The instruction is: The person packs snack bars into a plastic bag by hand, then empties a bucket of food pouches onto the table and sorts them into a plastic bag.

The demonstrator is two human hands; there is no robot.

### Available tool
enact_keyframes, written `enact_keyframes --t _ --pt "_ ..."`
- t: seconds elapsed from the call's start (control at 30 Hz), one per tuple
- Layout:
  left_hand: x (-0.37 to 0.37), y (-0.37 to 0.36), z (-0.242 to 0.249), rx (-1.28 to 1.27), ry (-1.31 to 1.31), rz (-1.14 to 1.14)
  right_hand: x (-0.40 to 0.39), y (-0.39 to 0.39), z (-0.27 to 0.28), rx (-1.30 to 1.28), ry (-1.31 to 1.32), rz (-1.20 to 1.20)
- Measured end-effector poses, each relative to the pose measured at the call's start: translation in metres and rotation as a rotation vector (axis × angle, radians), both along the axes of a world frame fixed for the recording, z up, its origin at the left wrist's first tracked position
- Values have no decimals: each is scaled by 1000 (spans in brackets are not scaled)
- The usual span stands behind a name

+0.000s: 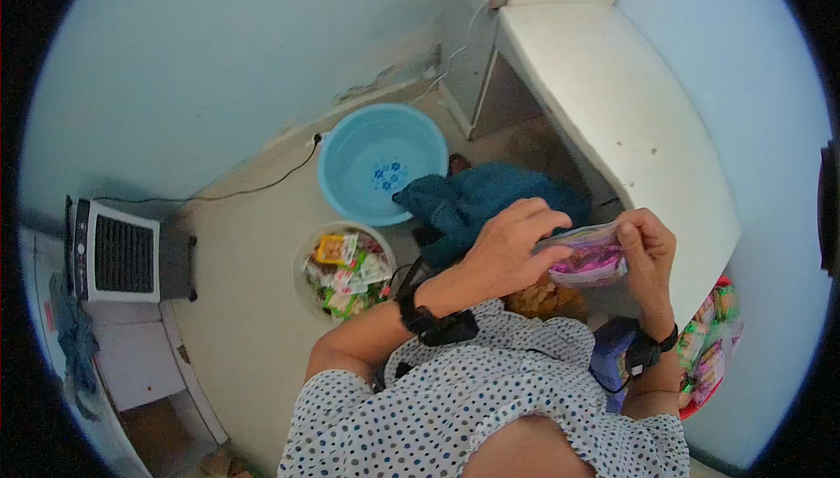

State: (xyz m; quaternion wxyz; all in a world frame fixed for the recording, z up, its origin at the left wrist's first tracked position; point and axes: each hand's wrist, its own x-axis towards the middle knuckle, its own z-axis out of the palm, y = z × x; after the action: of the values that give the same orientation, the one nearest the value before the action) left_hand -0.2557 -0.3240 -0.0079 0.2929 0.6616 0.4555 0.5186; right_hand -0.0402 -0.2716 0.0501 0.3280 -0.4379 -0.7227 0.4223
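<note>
In front of my chest I hold a small clear plastic bag (588,259) with pink and purple contents that I cannot make out. My left hand (518,249) pinches its left edge between thumb and fingers. My right hand (649,259) grips the upper right corner, with the thumb on the near side. The bag's upper edge looks slightly parted near the left fingers. Dark teal cloth (499,202) lies beyond my left hand. Below the bag, part of a brownish-orange thing (549,300) shows, partly hidden by my arms.
A white table (647,119) curves along the right wall. A blue basin (382,163) and a pale tub (300,272) of coloured packets stand on the floor to the left. A red basket (726,284) of packets is at the right. A cord (236,193) crosses near the air cooler (122,253).
</note>
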Motion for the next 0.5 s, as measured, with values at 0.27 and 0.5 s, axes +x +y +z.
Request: enact_keyframes --t 0.27,0.5 --pt "-1 -11 -30 24 -193 7 -5 -7 -16 -68 17 -1" --pt "1 -26 -38 63 -153 56 -14 -20 -15 -190 -9 -62"
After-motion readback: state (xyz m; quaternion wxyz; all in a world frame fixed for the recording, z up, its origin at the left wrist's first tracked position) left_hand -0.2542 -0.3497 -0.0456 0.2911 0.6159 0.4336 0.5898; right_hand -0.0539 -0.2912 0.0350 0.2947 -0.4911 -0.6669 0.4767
